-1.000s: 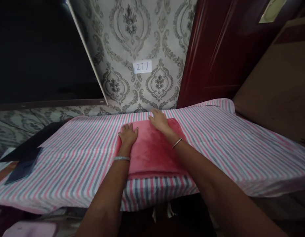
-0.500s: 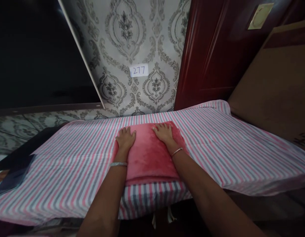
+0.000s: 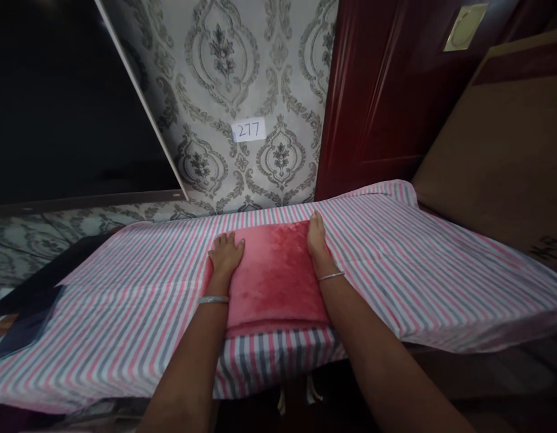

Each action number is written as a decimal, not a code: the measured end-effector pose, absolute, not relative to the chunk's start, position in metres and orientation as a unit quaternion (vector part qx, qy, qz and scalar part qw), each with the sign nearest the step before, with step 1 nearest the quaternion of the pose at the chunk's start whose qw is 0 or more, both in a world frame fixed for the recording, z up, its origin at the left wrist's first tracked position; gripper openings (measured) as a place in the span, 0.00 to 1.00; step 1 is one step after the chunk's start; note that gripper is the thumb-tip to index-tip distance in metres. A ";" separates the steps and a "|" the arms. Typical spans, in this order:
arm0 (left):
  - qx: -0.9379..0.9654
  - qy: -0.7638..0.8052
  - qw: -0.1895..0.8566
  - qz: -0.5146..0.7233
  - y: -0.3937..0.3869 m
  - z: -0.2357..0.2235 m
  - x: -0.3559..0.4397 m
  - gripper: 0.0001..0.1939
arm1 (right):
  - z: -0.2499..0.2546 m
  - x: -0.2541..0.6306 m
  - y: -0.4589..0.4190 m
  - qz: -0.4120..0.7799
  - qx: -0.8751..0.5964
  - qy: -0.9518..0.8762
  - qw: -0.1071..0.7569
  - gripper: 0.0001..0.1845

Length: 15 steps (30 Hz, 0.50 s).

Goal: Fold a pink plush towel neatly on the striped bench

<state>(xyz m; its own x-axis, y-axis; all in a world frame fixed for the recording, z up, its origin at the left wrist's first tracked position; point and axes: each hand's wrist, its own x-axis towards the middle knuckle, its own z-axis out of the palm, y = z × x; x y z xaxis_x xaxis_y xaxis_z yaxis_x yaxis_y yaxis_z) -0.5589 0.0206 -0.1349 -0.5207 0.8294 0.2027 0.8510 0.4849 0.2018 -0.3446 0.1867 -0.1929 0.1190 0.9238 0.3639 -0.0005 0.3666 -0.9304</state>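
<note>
A folded pink plush cloth [image 3: 273,276], perhaps a blanket, lies flat near the front edge of the table, its layered fold facing me. My left hand [image 3: 226,252] rests palm down on its left side with the fingers spread. Along the right edge, my right hand [image 3: 316,237] is turned on its side, fingers stretched out and pointing away from me, the palm against the cloth's edge. Neither hand grasps anything. Part of the cloth's right edge is hidden behind my right hand and forearm.
A striped tablecloth [image 3: 138,288] covers the table and hangs over its front. Behind stands a patterned wall with a paper label [image 3: 249,129]. A dark screen [image 3: 75,108] is at the left, a cardboard box [image 3: 499,144] at the right. A dark flat item [image 3: 28,322] lies far left.
My right hand has slid from the top of the cloth to its right edge and turned onto its side. My left hand stays in place on the cloth. The view has shifted slightly.
</note>
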 end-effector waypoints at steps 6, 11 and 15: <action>-0.488 -0.860 0.041 -0.142 0.020 -0.134 -0.558 0.29 | -0.186 -0.347 0.180 0.371 -0.445 -0.534 0.616 0.41; -0.487 -0.867 0.019 -0.103 0.023 -0.123 -0.559 0.30 | -0.185 -0.350 0.175 0.339 -0.461 -0.561 0.598 0.44; -0.526 -0.846 0.027 -0.081 0.041 -0.106 -0.542 0.32 | -0.184 -0.353 0.171 0.305 -0.478 -0.599 0.565 0.42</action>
